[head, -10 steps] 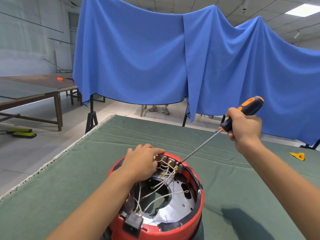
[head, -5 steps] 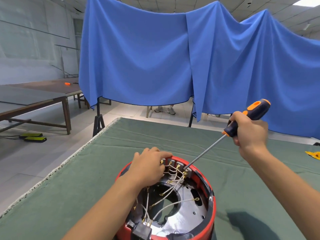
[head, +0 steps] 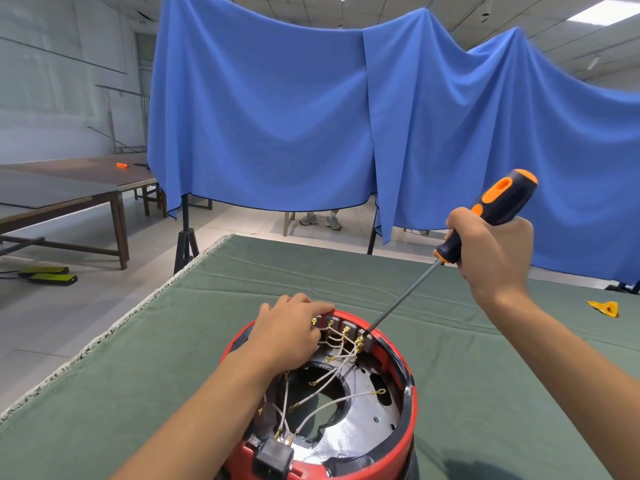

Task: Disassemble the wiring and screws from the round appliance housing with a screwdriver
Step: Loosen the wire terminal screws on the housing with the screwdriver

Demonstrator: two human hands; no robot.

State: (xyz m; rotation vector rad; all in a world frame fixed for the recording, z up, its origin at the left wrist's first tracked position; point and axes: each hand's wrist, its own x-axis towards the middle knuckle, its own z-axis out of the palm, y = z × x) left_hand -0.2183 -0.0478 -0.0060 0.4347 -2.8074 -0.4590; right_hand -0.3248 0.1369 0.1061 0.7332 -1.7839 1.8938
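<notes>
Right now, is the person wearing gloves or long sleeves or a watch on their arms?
No. Both hands are bare: the left hand and the right hand have no gloves and no rings that show. Both forearms are bare too, with no sleeve, watch or bracelet anywhere in view, all the way to the bottom edge of the picture.

The housing [head: 322, 403] stands on the near part of the table [head: 450, 358], wires [head: 332, 372] lying inside it. The left hand [head: 287, 330] rests on its far-left rim; the right hand [head: 491, 251], up to the right, holds a screwdriver [head: 446, 261] slanting down to the far rim. Beyond the table hangs a cloth [head: 311, 116], with another table [head: 69, 188] far left.
</notes>
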